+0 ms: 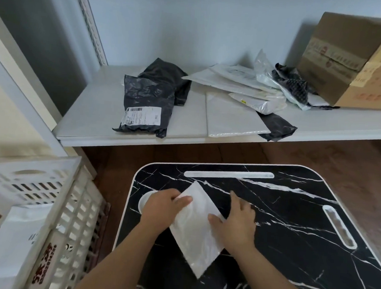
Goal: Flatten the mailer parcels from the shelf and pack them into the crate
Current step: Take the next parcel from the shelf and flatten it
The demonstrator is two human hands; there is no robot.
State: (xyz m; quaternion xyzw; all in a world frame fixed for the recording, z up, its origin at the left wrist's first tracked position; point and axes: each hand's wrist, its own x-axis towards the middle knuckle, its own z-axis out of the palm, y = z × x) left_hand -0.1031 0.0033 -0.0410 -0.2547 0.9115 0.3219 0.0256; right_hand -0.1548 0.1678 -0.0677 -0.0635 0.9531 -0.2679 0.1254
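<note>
A white mailer parcel [197, 231] lies slanted on the black marble-patterned table [290, 238]. My left hand [162, 207] holds its upper left edge, fingers curled over the top and thumb on the face. My right hand [234, 224] presses flat on its right side, fingers spread. On the white shelf [94, 108] behind lie a black mailer with a label [147, 106], another black mailer behind it [164, 76], and a pile of white and clear mailers [243, 89]. The white slatted crate [69, 215] stands at the lower left with a white parcel [14, 245] inside.
A large cardboard box [352, 62] stands at the shelf's right end. A flat white mailer [230, 115] and a black one [276, 126] reach the shelf's front edge. Dark wooden floor [206, 151] shows between shelf and table. The table has slots [228, 174] along its far and right sides.
</note>
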